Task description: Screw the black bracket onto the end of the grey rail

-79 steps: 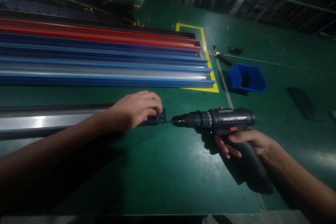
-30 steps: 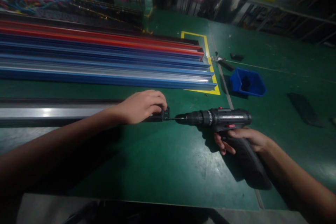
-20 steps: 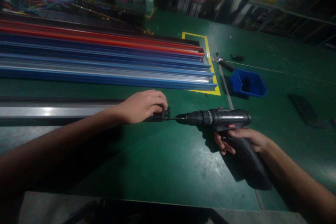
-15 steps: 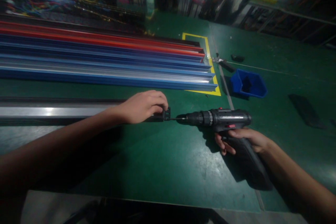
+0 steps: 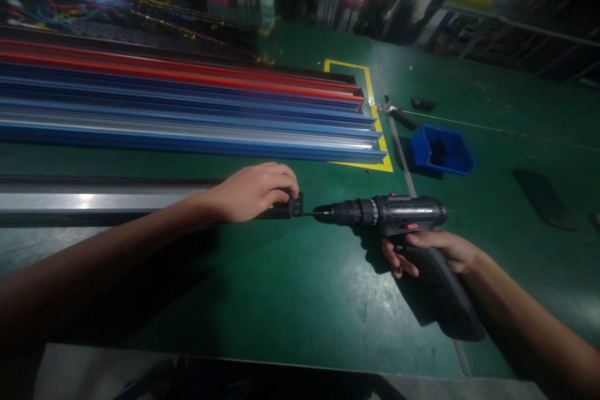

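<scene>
My right hand (image 5: 435,250) is wrapped round the handle of a black cordless drill (image 5: 407,209), which lies level and points left. Its thin bit (image 5: 312,213) reaches the small black end bracket (image 5: 297,203) at the right end of a long metal profile (image 5: 94,201). My left hand (image 5: 257,190) is closed over that end of the profile, fingertips at the bracket. The profile is silver along its middle with dark edges. My left palm and forearm hide part of it. Whether the bit sits in a screw is too small to tell.
Several blue channels (image 5: 234,137) and red channels (image 5: 234,77) lie behind the profile, beside yellow tape (image 5: 384,137). A blue bin (image 5: 443,150) holds dark pieces. Near it are a dark-handled tool (image 5: 400,115) and a flat black object (image 5: 546,199). The green table's front edge (image 5: 281,365) runs below.
The view has shifted very slightly. Both hands, the drill and the profile keep the same positions relative to each other.
</scene>
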Available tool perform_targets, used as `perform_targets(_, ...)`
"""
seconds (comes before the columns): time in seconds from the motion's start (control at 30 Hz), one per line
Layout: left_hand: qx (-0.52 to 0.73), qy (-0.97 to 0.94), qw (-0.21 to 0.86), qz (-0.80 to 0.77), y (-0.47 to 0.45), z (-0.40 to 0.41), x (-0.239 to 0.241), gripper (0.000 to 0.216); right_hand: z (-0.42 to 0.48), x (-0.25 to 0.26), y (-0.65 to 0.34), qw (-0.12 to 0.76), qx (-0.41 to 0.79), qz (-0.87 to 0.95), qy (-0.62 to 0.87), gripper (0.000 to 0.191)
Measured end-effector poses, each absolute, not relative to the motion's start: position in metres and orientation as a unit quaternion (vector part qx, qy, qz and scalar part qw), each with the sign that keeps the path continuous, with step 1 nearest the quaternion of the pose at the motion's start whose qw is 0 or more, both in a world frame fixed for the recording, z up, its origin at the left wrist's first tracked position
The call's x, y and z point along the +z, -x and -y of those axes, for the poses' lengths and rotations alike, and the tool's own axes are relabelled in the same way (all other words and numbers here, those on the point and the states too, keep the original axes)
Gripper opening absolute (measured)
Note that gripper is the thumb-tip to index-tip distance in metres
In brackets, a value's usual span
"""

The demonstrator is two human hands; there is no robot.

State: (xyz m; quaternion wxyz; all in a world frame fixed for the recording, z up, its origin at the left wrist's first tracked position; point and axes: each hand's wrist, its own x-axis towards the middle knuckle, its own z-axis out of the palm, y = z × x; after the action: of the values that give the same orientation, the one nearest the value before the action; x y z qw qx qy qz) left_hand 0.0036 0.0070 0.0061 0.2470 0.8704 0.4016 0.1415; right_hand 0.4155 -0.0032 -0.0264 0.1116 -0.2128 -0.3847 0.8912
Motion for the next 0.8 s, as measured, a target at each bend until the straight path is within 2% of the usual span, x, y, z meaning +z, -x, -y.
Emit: perform_targets(0.8, 0.142, -0.869, 0.254, -0.400, -0.0018, -0.0077, 0.0039, 0.020, 0.0029, -0.0291, -0.4177, 0.111, 0.898, 0.370, 0.211, 0.036)
